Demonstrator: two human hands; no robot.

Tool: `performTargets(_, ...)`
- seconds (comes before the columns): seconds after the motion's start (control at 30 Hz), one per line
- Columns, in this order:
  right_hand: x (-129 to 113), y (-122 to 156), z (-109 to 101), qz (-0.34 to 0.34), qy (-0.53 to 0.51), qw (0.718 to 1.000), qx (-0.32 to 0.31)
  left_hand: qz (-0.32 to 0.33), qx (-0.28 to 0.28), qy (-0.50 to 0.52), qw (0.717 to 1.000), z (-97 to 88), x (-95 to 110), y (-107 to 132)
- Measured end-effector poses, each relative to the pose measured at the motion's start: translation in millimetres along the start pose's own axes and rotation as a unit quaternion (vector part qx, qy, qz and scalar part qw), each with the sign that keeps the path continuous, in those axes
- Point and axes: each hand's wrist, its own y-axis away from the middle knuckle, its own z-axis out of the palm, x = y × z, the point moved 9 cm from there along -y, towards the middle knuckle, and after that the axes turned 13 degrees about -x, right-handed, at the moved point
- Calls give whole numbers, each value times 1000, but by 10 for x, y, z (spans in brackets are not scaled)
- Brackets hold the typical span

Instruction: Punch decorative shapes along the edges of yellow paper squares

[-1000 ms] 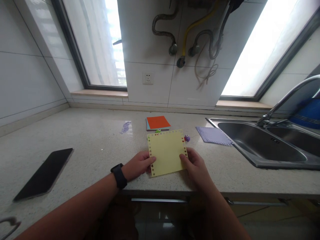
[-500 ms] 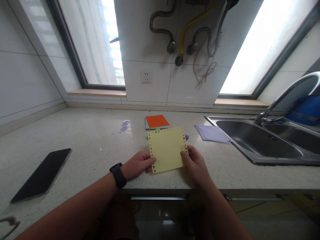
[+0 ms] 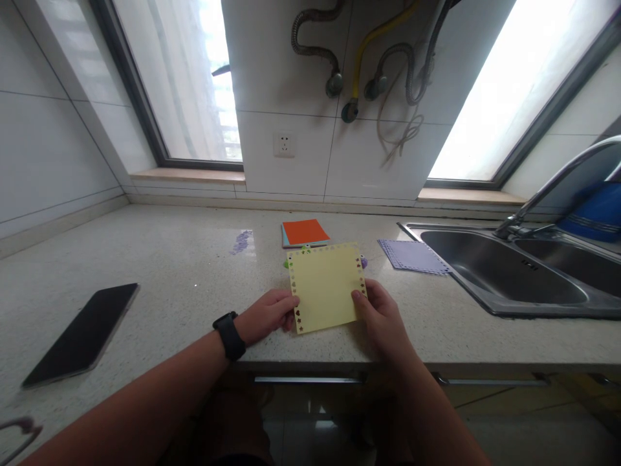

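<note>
Between my hands is a yellow sheet of paper (image 3: pixel 327 288), tilted up, with small star and heart holes punched along its left, top and right edges. My left hand (image 3: pixel 272 315) pinches its lower left edge, thumb on top. At the right edge my right hand (image 3: pixel 383 314) grips it, thumb in front and fingers behind. Behind the sheet, a green object (image 3: pixel 286 263) and a purple object (image 3: pixel 363 261) peek out at the sides; the paper hides most of both. Beyond lies a stack of coloured paper (image 3: pixel 305 232), orange uppermost.
Punched purple sheets (image 3: pixel 412 255) lie beside the sink (image 3: pixel 499 272). Small purple paper bits (image 3: pixel 241 242) are scattered on the counter (image 3: pixel 179 259). A black flat tablet-like slab (image 3: pixel 82 336) rests at the left. A faucet (image 3: pixel 533 200) arches over the sink.
The yellow sheet stays held in both hands. My left thumb has slid slightly up along its left edge, showing more of the punched holes below.
</note>
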Motion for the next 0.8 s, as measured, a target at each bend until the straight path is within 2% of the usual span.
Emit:
performTargets(0.3,-3,12,-1,3,-6,1000,8,2,-3,7,1000,-40,-125,-45)
performTargets(0.8,-42,37,14,15,1,1000,13,18,-15,-22,999,0,36,-9)
